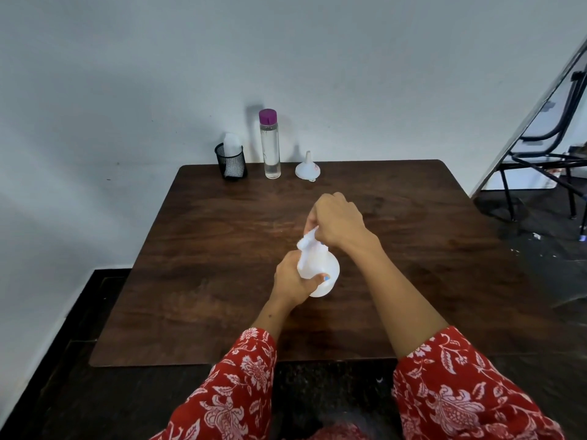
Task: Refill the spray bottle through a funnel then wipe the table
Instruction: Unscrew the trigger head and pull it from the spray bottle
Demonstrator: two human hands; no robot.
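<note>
At mid-table the white spray bottle (318, 271) stands slightly tilted, its round body wrapped by the left hand (293, 279) while the right hand (338, 222), directly above, curls its fingers round the spray head, likely to unscrew it.

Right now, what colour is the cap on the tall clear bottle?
Purple; the cap on the tall clear bottle shows best in the head view.

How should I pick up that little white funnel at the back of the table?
Probably pinch the funnel by its narrow spout, coming from above. It sits wide mouth down on the table with the spout pointing up, so the spout is the easy grip. The clear bottle stands apart on its left, leaving room.
</note>
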